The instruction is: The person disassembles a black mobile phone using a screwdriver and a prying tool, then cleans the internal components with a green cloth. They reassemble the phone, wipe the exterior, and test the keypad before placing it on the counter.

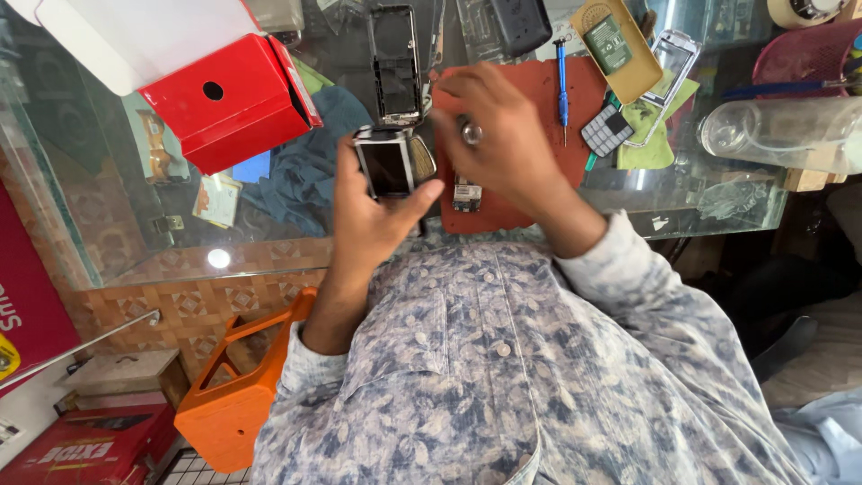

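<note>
The small phone body (388,166), its dark screen facing up, is gripped in the left hand (368,216), with the thumb pressed against the lower right edge and the fingers wrapped behind it. It is held above the near edge of the glass table (135,207), just beside the orange work mat (530,99). The right hand (498,135) is held over the mat with the fingers curled; whether anything is pinched in it cannot be told, though a ring is worn on one finger. The phone body is judged light and stiff but fragile at the screen, so it is best taken by its side edges, never by the glass face. An empty phone frame (395,63) lies just beyond the held unit. Farther out on the mat a blue screwdriver (562,81) is laid, with a loose keypad (606,130) near it. A red box (229,103) rests at the left.
</note>
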